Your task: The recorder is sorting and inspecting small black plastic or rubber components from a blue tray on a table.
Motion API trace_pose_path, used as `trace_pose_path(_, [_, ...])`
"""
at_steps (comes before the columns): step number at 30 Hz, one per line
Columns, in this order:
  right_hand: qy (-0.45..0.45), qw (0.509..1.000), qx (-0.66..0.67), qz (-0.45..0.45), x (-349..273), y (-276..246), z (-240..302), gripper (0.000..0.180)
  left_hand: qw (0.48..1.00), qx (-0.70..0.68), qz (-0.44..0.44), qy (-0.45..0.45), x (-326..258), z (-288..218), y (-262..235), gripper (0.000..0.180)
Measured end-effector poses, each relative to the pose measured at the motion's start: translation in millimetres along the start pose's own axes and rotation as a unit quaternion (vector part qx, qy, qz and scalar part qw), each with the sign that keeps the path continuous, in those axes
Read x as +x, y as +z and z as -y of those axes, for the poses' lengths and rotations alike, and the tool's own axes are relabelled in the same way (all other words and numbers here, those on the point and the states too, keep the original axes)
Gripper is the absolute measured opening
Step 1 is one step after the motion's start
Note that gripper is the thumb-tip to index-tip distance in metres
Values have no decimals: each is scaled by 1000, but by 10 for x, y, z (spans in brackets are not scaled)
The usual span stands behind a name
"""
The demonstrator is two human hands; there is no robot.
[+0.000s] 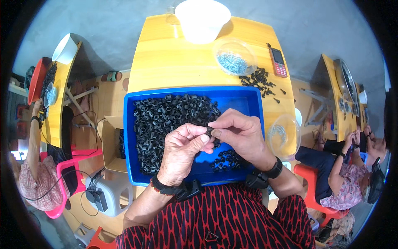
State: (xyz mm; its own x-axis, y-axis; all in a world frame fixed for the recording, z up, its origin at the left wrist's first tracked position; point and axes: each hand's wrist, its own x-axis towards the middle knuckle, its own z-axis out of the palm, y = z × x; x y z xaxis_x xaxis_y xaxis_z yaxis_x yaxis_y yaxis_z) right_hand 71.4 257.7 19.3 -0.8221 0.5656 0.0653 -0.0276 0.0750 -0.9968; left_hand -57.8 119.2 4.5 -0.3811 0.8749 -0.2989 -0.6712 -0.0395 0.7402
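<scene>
Above a blue tray (194, 90), my left hand (184, 149) and my right hand (244, 137) meet at the fingertips. Both pinch one small black plastic part (209, 131), mostly hidden by the fingers. A large heap of black plastic clips (166, 120) fills the tray's left and middle. Under my right hand lies a smaller group of black pieces (228, 161) on the tray floor.
On the yellow table (174, 54) stand a white bowl (202, 20), a clear bowl of silvery screws (233, 62), loose black pieces (259, 79), a red phone (278, 62) and a clear lid (284, 135). An open carton (112, 143) is left of the tray. People work at both side tables.
</scene>
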Motion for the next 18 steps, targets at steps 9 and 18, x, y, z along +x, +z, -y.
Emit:
trace_pose_path(9, [-133, 982, -136, -10, 10, 6, 40, 19, 999, 7, 1, 34, 2, 53, -33, 11])
trace_pose_path(18, [-52, 996, -78, -7, -12, 2, -13, 18, 1000, 3, -3, 25, 9, 40, -13, 11])
